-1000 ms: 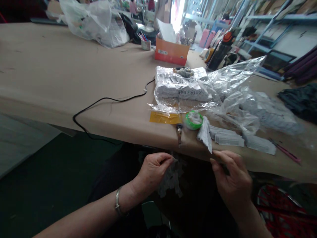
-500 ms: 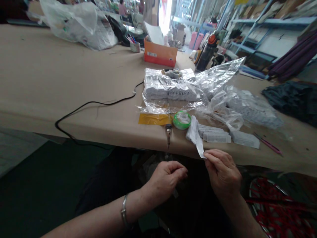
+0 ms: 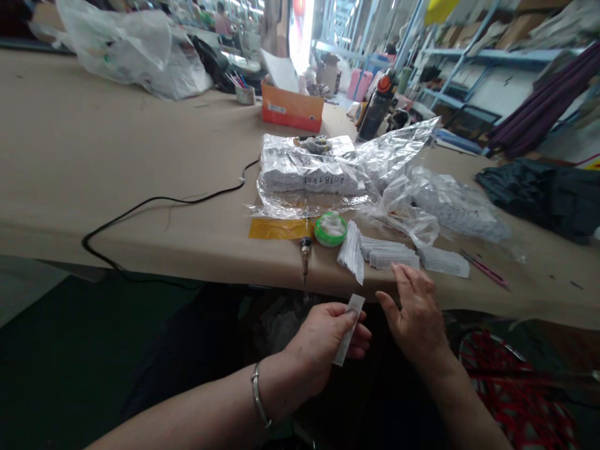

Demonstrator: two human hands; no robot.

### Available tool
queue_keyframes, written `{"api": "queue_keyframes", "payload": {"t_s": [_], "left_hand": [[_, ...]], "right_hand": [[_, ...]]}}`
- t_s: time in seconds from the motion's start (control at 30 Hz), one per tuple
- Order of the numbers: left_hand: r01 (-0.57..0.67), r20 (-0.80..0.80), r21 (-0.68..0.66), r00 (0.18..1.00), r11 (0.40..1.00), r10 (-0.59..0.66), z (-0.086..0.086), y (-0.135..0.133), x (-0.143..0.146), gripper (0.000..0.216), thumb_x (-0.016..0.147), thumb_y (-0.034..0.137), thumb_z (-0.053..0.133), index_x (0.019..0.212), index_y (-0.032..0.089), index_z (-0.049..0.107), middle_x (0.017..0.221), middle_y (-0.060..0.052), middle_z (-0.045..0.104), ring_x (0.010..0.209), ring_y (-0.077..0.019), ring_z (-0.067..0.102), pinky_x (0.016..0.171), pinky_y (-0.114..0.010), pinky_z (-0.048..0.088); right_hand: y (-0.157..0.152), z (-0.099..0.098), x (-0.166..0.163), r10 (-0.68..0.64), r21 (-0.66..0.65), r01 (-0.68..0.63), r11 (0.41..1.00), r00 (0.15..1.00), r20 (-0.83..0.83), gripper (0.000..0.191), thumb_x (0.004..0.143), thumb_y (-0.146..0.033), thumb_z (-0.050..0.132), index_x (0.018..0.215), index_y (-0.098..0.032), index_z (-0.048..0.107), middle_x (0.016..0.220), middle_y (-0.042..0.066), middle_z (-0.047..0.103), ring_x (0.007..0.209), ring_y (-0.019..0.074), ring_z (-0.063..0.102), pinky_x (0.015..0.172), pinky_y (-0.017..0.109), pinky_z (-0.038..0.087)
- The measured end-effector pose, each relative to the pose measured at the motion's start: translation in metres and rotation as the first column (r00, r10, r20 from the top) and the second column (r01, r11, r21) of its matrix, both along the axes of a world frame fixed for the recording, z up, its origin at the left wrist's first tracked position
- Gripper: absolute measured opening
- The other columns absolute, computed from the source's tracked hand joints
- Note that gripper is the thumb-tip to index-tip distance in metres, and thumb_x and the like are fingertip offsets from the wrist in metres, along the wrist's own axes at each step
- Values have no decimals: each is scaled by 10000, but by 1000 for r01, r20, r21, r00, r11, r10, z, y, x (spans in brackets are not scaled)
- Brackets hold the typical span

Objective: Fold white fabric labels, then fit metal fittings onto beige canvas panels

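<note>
My left hand (image 3: 323, 334) pinches a narrow white label strip (image 3: 349, 330) between thumb and fingers, just off the table's front edge. With fingers apart, my right hand (image 3: 415, 306) is held over the edge, its fingertips close to the stacked printed labels (image 3: 394, 259). A fanned pile of white labels (image 3: 350, 250) lies left of those stacks and partly overhangs the edge. Beside it are a green round tub (image 3: 330, 230) with white fluffy filling and a soldering iron (image 3: 305, 253), its tip pointing toward me. Another label stack (image 3: 443, 261) and pink tweezers (image 3: 484, 269) lie to the right.
Behind the labels lies a plastic-wrapped white bundle (image 3: 312, 172) with handwriting. An orange box (image 3: 291, 111), a dark bottle (image 3: 375, 106) and a large plastic bag (image 3: 135, 50) stand farther back. A black cord (image 3: 154, 200) crosses the table; dark cloth (image 3: 544, 197) lies right.
A label strip now shows in my left hand, which was closed before. My right hand has let go of the strip at the fanned pile, opened and moved toward the stacks. The view has shifted slightly.
</note>
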State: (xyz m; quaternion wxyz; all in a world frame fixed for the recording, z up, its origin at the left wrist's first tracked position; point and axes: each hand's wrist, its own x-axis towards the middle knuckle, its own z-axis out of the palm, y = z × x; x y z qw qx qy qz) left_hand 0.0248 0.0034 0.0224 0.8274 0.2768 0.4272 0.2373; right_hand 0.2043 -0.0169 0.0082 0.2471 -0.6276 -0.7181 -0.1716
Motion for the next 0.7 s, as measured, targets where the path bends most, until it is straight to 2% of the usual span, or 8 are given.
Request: {"api": "queue_keyframes", "payload": {"t_s": [0.07,0.17,0.33,0.43,0.5,0.6,0.7], "left_hand": [[29,-14,35,1000,999,-28,-3,-2,-1,175,865,270,557,910,108,606,671,-43,644,561,-108,601,548,-219,471],[39,-26,60,999,997,-37,-8,-4,-2,178,862,285,562,889,113,595,636,-30,630,550,-110,595,528,-212,458],[15,-44,16,999,1000,-14,-7,-5,-1,191,854,280,578,883,94,609,703,-58,650,541,-100,589,537,-214,469],[8,-35,-52,999,999,-10,0,-3,1,197,867,270,554,911,89,619,739,-79,663,531,-100,588,542,-224,477],[0,6,-108,1000,994,0,4,-2,3,196,875,254,536,922,86,625,754,-87,667,535,-102,589,553,-233,484],[-30,146,-157,988,987,53,8,-2,6,146,826,201,583,860,79,655,724,-72,654,537,-90,568,540,-209,456],[-87,244,-197,960,977,135,6,-4,8,70,731,140,653,754,75,666,686,-53,632,552,-77,550,508,-171,402]], "right_hand": [[9,-5,9,-75,-40,79,996,993,88,488,914,-395,505,1312,-114,495,1284,189,534,1211,358,443,977,539,385],[10,-13,16,-61,-23,63,998,993,97,336,912,-281,522,1212,-144,584,1210,133,607,1155,305,508,982,482,397],[6,-14,27,53,127,-48,991,998,-35,155,904,-186,529,981,-176,663,1014,85,688,1030,239,606,919,415,469],[-1,-10,25,100,164,-72,984,980,-174,136,888,-170,549,960,-198,661,997,79,684,996,222,630,892,411,495],[-10,-6,15,209,173,-171,970,950,-233,162,864,-136,571,981,-210,655,1016,76,675,1033,225,623,900,419,500],[-29,-4,-7,417,126,-398,909,882,-221,212,842,-104,587,1002,-227,652,1025,65,685,1096,237,605,931,447,490],[-43,-5,-25,489,27,-493,869,850,-196,221,861,-106,558,1022,-226,651,1039,61,700,1119,227,599,964,450,474]]}}
